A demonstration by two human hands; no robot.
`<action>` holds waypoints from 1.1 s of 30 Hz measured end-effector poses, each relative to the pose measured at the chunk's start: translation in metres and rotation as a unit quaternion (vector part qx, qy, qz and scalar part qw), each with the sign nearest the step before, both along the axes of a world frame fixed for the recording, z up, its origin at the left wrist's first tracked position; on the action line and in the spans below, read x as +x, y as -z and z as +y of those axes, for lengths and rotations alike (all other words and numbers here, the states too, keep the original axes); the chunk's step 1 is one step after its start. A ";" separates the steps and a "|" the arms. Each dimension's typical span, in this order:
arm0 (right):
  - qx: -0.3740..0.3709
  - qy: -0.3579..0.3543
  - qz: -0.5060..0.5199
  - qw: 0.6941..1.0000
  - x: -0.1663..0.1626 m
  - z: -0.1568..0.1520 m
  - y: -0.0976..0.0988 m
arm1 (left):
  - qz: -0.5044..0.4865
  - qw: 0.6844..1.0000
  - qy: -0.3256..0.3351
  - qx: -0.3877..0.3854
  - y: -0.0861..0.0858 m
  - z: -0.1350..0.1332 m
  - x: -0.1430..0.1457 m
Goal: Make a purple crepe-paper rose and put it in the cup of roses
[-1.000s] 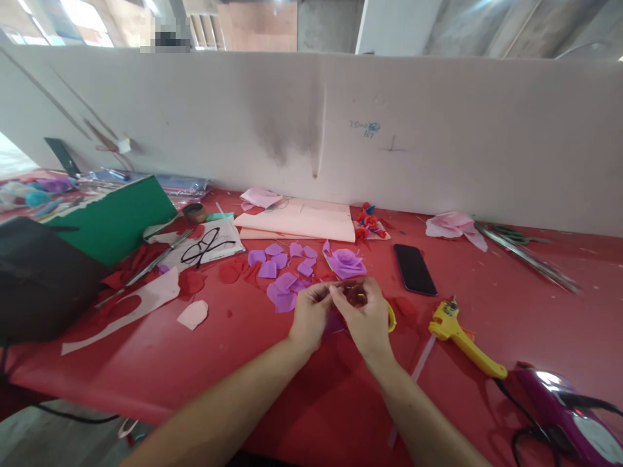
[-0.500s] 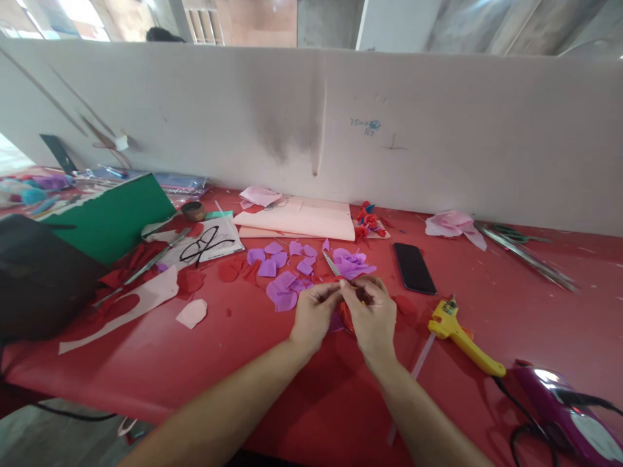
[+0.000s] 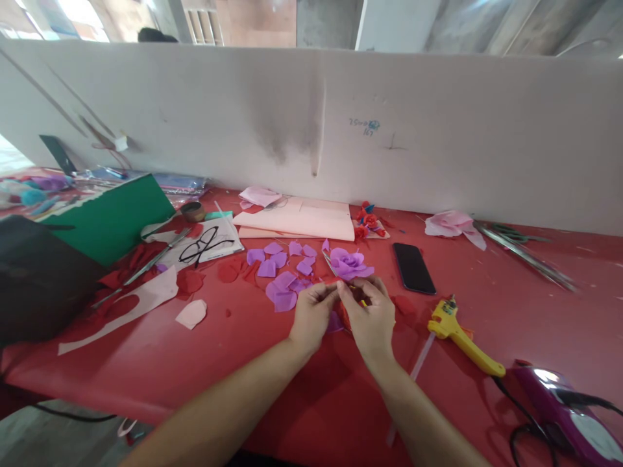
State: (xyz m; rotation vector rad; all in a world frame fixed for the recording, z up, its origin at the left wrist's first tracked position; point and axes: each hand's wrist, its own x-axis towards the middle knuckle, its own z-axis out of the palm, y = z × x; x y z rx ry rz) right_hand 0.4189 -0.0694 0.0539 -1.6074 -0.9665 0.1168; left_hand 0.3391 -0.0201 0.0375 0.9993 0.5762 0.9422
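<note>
Near the middle of the table, my left hand (image 3: 314, 314) and my right hand (image 3: 367, 314) meet with pinched fingertips. Just beyond them is a purple paper flower (image 3: 351, 263), its open petals tilted toward me; its base is hidden at my fingers, which seem to grip it there. A thin pointed metal blade (image 3: 328, 261) shows beside the flower, partly covered. Left of my hands lie several loose purple petals (image 3: 280, 259) and a larger purple petal cluster (image 3: 282, 293). Something red (image 3: 344, 316) is partly hidden under my right hand.
A black phone (image 3: 413, 268) and a yellow glue gun (image 3: 462, 334) lie to the right, with a purple corded device (image 3: 559, 408) nearer me. Folded pink paper (image 3: 302, 217) and red flowers (image 3: 368, 222) are behind. Glasses (image 3: 202, 246) and a green box (image 3: 117, 217) stand left.
The purple flower has tilted up so that its petals face me more and cover more of the blade. My hands have hardly shifted.
</note>
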 end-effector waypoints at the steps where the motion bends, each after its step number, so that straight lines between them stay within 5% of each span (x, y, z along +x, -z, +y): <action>1: -0.003 -0.003 0.001 1.000 0.000 0.000 0.000 | -0.003 1.000 -0.005 -0.009 0.000 0.001 0.000; 24: -0.005 -0.059 0.187 0.981 0.017 0.009 0.019 | -0.086 0.990 -0.098 -0.054 -0.011 0.056 -0.024; 29: -0.100 -0.158 0.084 0.979 0.014 0.008 0.017 | -0.091 0.988 -0.119 -0.048 -0.012 0.077 -0.040; 33: -0.109 -0.137 -0.054 0.983 0.013 0.004 0.011 | -0.076 0.990 -0.111 -0.034 -0.008 0.081 -0.039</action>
